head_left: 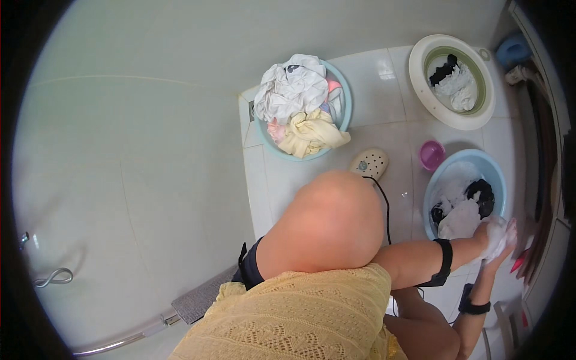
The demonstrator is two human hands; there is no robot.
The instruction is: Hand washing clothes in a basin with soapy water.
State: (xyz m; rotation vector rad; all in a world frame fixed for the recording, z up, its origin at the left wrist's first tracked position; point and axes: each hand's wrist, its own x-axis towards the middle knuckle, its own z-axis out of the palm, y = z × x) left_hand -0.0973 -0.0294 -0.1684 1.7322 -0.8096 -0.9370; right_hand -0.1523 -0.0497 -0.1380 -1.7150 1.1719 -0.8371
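My left hand (485,234) and my right hand (507,241) are pressed together at the right, by the near rim of a light blue basin (430,207). White suds, or a small white cloth covered in them, lie between the hands; which one I cannot tell. Both sets of fingers look closed, though foam hides much of them. In the basin are dark wet clothes (482,195) and a white piece of laundry (461,221) among thick foam. Each forearm wears a black strap.
A second blue basin (344,90) at the far left is heaped with white and yellow clothes. Far right stands a white and green tub (420,90) with black and white laundry. Nearby are a purple cup (432,156), a cream clog (369,162) and a black cable (386,207).
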